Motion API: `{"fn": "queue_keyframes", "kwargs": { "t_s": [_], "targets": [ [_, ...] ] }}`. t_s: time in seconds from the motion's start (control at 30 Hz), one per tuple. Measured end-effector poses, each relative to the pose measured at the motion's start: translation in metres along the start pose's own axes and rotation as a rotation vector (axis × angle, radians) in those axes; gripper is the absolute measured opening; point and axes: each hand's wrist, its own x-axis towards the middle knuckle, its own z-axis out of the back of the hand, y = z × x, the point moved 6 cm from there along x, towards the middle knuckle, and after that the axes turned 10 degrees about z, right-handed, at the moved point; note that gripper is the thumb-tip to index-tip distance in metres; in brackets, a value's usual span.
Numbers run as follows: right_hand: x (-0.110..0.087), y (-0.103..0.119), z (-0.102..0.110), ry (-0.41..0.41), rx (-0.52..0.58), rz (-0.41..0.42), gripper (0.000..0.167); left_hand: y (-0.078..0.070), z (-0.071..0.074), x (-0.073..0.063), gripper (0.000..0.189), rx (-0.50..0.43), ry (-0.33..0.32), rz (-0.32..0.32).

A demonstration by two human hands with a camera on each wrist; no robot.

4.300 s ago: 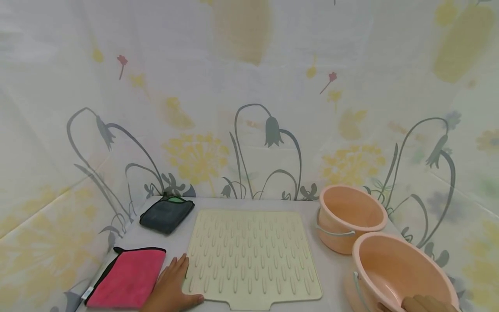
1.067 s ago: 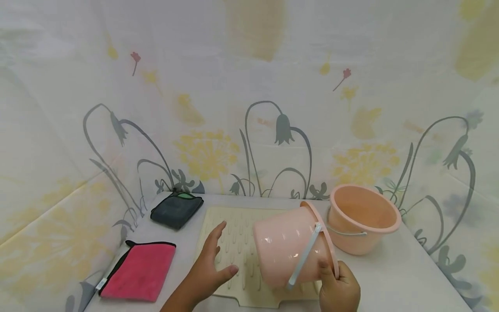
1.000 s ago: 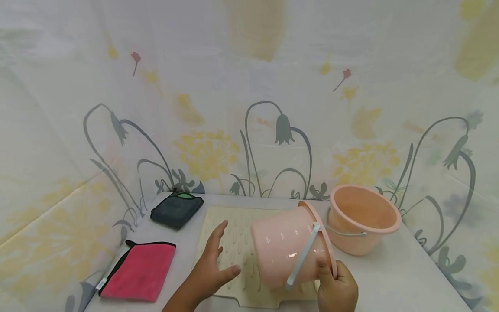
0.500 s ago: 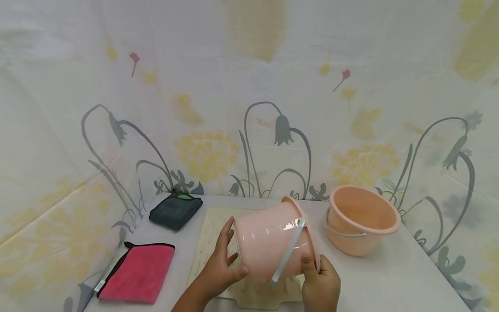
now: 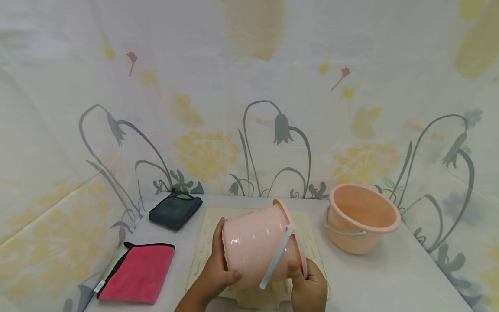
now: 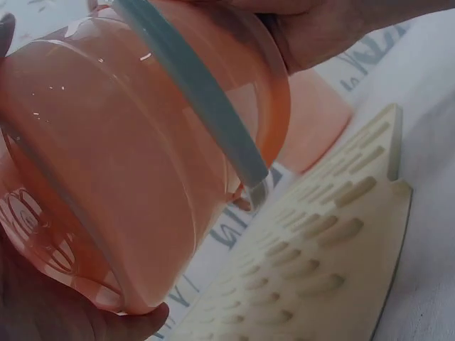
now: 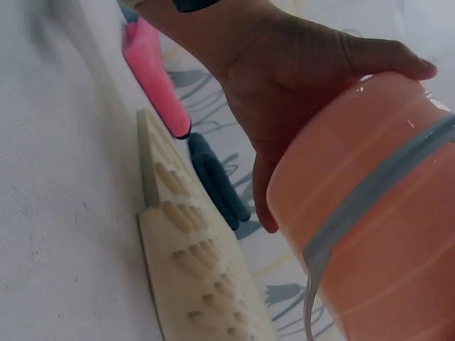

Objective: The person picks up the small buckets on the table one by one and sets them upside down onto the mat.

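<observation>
A pale pink plastic bucket point(image 5: 253, 240) is held tilted on its side above a cream ridged board point(image 5: 202, 249). Its mouth faces right, and a light grey-blue handle point(image 5: 277, 258) hangs across its side. My left hand point(image 5: 215, 271) grips the base end, thumb on the near wall and fingers round the bottom. At the other end my right hand point(image 5: 309, 289) holds the rim, its thumb pressed on the outer wall. The left wrist view shows the bucket's base edge point(image 6: 64, 192) close up; in the right wrist view the left hand point(image 7: 277, 82) wraps the base.
A second peach bucket point(image 5: 352, 242) stands upright at the back right, handle down. To the left lie a folded pink cloth point(image 5: 136, 273) with black edging and a folded dark cloth point(image 5: 175, 213) behind it. A flower-patterned curtain point(image 5: 249, 86) closes off the back and sides.
The bucket, first standing at the front right, has been lifted and brought left over the board by my right hand. My left hand, earlier apart from it, now grips its base.
</observation>
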Motion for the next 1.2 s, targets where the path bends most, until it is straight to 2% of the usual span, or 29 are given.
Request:
{"fn": "queue_keyframes", "kwargs": {
  "t_s": [0.23, 0.5, 0.7, 0.8, 0.9, 1.07, 1.2],
  "targets": [
    [-0.003, 0.000, -0.003, 0.009, -0.067, 0.007, 0.010, -0.001, 0.002, -0.001, 0.115, -0.039, -0.033, -0.012],
    [-0.004, -0.001, -0.006, 0.041, -0.036, 0.023, 0.003, -0.002, 0.005, -0.006, 0.114, -0.066, -0.067, -0.047],
    [-0.003, 0.000, -0.012, 0.093, 0.143, 0.051, 0.014, -0.006, 0.011, -0.012, 0.115, -0.071, -0.126, -0.081],
    [-0.001, -0.003, -0.013, 0.150, 0.166, 0.088, 0.025, -0.009, 0.018, -0.015, 0.115, -0.071, -0.174, -0.102],
    [0.001, -0.010, -0.010, 0.223, 0.089, 0.105, 0.035, -0.011, 0.027, -0.018, 0.113, -0.056, -0.218, -0.132],
    [0.008, -0.028, 0.001, 0.363, -0.166, 0.112, 0.043, -0.015, 0.039, -0.023, 0.113, -0.029, -0.263, -0.181],
    [0.013, -0.039, 0.013, 0.485, -0.331, 0.178, 0.049, -0.019, 0.050, -0.026, 0.114, 0.004, -0.316, -0.163]
  ]
}}
